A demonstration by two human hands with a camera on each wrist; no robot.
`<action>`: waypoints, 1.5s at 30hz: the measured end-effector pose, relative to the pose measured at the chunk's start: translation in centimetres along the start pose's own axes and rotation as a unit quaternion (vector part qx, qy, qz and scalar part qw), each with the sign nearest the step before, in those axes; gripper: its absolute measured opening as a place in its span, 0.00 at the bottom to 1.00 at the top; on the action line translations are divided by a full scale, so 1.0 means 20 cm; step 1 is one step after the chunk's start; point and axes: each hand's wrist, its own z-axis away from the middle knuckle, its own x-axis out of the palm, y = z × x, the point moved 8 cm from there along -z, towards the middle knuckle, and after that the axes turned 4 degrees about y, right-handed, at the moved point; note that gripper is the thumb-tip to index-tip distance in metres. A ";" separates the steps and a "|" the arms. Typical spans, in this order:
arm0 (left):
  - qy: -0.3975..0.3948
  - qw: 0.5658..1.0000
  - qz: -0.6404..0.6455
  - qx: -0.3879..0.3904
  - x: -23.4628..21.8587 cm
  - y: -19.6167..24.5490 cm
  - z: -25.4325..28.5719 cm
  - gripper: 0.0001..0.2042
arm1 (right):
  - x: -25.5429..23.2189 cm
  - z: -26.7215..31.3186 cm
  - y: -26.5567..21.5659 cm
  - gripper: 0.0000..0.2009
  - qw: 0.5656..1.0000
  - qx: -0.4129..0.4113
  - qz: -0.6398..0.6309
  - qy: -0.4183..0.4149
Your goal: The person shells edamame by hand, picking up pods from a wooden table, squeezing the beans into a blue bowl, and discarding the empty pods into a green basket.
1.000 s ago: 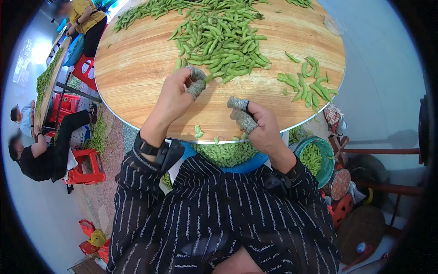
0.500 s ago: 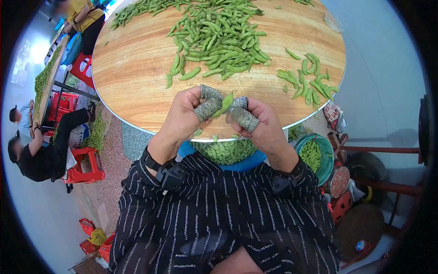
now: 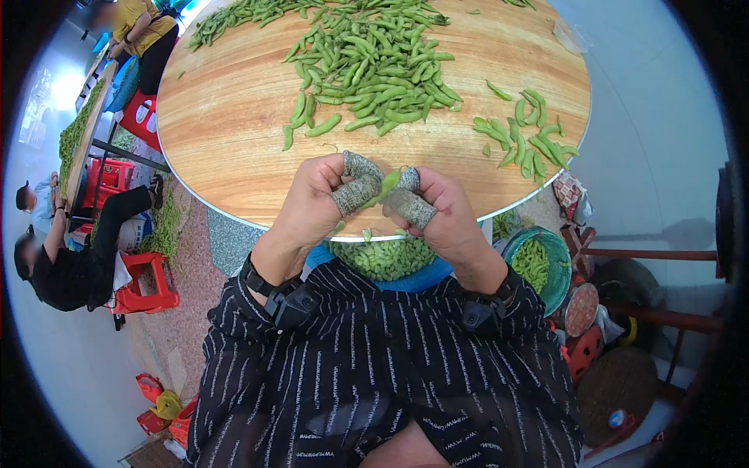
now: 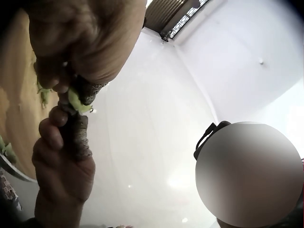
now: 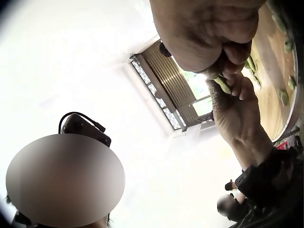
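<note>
In the head view a green pod (image 3: 388, 186) is held between both hands, over the near edge of the round wooden table (image 3: 226, 132). The left hand (image 3: 316, 191) pinches it between wrapped thumb and finger. From the other side, the wrapped fingertips of the right hand (image 3: 438, 204) pinch its end. Both wrist views show the pod, as a green strip (image 4: 78, 100) and a green piece (image 5: 222, 85), between the touching hands. A large heap of pods (image 3: 374, 70) lies beyond the hands.
Loose pods (image 3: 538, 140) lie at the table's right. Below the near edge sits a blue basket (image 3: 425, 279) of shelled beans (image 3: 382, 259). A green basket (image 3: 558, 288) stands right. Other people (image 3: 58, 269) sit left near red stools (image 3: 144, 285).
Both hands have come together from apart, the left moving away from the heap with a pod. Several pods now lie at the heap's near left. Since half a second ago the pod has tilted slightly.
</note>
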 end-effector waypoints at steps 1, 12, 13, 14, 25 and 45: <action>-0.002 1.000 0.008 -0.001 0.01 0.00 0.00 0.04 | 0.00 0.00 0.00 0.01 1.000 -0.005 0.000 0.007; 0.033 0.797 -0.507 0.327 0.13 0.15 0.12 0.14 | -0.07 0.00 0.01 0.05 0.999 -0.001 -0.003 0.047; 0.033 0.783 -0.526 0.331 0.14 0.14 0.12 0.14 | -0.06 -0.01 0.03 0.05 0.999 0.004 -0.028 0.023; 0.034 0.768 -0.544 0.335 0.14 0.13 0.12 0.15 | -0.06 -0.01 0.03 0.05 0.999 0.004 -0.028 0.023; -0.032 0.993 0.101 0.052 0.10 -0.10 0.07 0.14 | -0.01 -0.01 -0.02 0.06 0.992 -0.117 0.005 -0.041; -0.056 0.998 0.036 0.007 0.05 -0.12 0.02 0.10 | -0.02 -0.01 -0.01 0.03 0.979 -0.135 0.150 -0.036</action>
